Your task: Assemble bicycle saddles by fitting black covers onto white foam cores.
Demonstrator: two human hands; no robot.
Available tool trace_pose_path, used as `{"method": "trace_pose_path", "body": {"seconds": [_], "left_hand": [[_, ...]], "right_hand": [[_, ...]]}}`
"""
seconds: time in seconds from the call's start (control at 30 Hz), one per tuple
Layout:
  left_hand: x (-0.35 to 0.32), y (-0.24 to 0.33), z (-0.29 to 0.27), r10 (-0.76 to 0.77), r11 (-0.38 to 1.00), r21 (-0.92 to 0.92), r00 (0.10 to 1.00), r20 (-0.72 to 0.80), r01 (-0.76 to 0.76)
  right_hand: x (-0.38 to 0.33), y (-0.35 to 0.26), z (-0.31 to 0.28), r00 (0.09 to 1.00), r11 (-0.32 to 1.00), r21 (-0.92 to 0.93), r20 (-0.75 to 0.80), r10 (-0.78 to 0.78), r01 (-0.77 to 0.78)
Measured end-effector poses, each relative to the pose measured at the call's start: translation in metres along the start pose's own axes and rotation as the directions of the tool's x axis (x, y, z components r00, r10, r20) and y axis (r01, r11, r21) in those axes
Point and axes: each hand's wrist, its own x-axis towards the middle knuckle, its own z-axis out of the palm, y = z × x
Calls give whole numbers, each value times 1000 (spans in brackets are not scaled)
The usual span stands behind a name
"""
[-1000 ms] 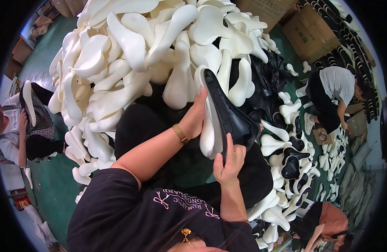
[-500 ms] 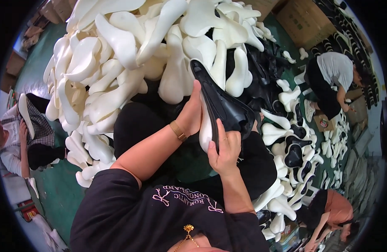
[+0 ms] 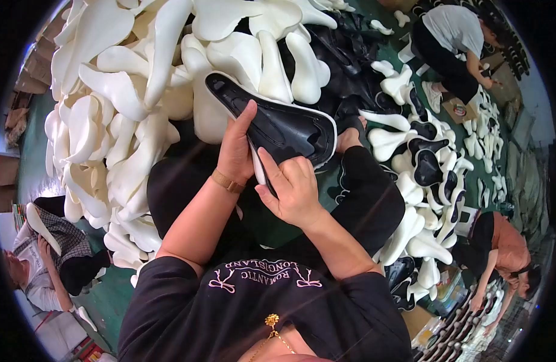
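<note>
Right of 1 co-worker [image 3: 39,271], white saddle-shaped pieces [image 3: 118,93] lie piled; next the left hand [image 3: 234,151] grips the side of a black saddle shell [image 3: 281,123] with a white rim, held above the lap. The right hand [image 3: 295,190] pinches its near edge, thumb and index finger extended; beyond lie mixed black and white pieces [image 3: 404,145] near 2 bent-over co-workers [image 3: 512,241].

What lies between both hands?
A black saddle with a white rim, held in the left hand and touched by the right hand, in the head view.
</note>
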Motion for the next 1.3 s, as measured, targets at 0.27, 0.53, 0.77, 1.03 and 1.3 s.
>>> {"method": "trace_pose_path", "body": {"seconds": [0.27, 0.53, 0.77, 1.03, 1.3], "left_hand": [[6, 1, -9, 52, 996, 78, 997, -61, -47], [7, 5, 1, 178, 975, 147, 981, -80, -165], [5, 5, 0, 137, 982, 142, 986, -95, -123], [6, 6, -3, -52, 998, 18, 997, -63, 54], [7, 5, 0, -135, 988, 74, 990, -37, 138]], "right_hand": [[-4, 9, -8, 996, 995, 91, 81, 27, -34], [-32, 46, -6, 532, 212, 821, 128, 837, -530], [-22, 46, -6, 648, 485, 631, 37, 761, -606], [-15, 55, -23, 768, 498, 678, 157, 621, -541], [-26, 62, -22, 786, 738, 456, -122, 606, -497]]}}
